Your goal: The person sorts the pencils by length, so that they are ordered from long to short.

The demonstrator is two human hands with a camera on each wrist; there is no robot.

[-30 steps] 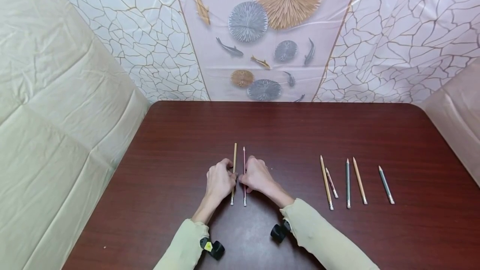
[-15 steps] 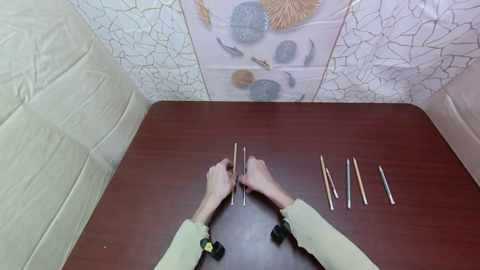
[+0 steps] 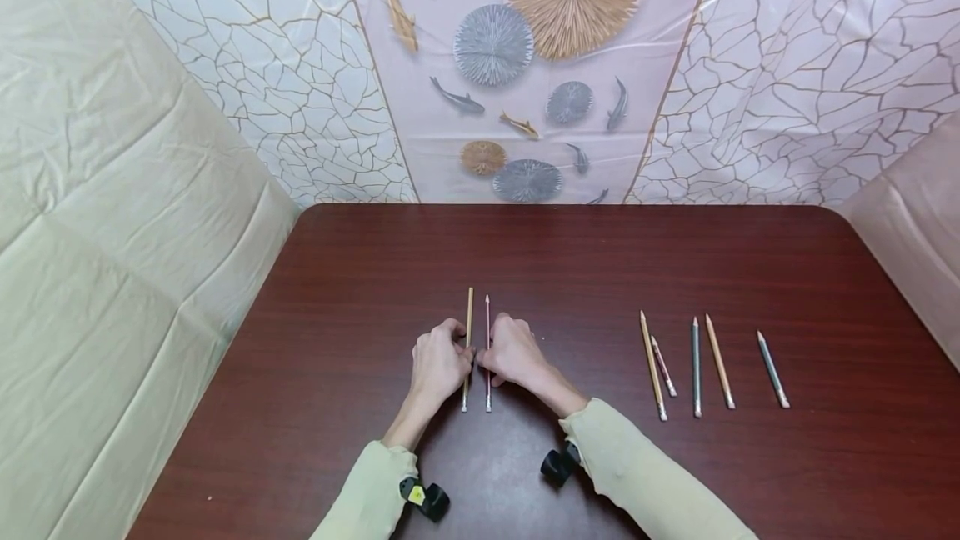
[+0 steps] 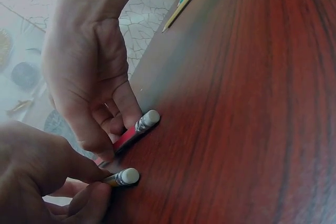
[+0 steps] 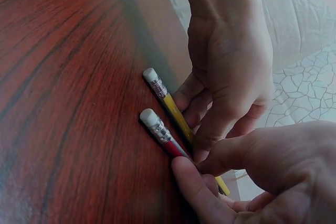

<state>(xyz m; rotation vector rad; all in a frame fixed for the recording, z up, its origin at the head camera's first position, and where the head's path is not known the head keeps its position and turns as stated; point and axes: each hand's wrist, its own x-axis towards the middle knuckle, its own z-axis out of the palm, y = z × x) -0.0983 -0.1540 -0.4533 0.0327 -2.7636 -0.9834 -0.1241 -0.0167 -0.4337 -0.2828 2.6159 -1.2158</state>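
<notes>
A yellow pencil [image 3: 470,311] and a red pencil [image 3: 488,319] lie side by side on the table, almost parallel, with a narrow gap between them. My left hand [image 3: 441,361] pinches the yellow pencil around its middle. The red one is pinched between the fingers of my right hand [image 3: 513,348]. Both white erasers point toward me and sit nearly level. At the far side, the red pencil has a sharpened tip, while the yellow pencil's end looks blunt and reaches slightly farther. In the right wrist view, the fingertips of both hands come close together over the pencils.
To the right lie several more pencils: a long yellow one [image 3: 652,365], a short pink one [image 3: 663,367], a long green one [image 3: 696,369], a light wooden one [image 3: 720,361] and a shorter green one [image 3: 772,369]. A patterned curtain [image 3: 525,107] hangs behind the table [image 3: 360,257].
Both hands keep their places and grips. The red pencil's eraser end has shifted very slightly left.
</notes>
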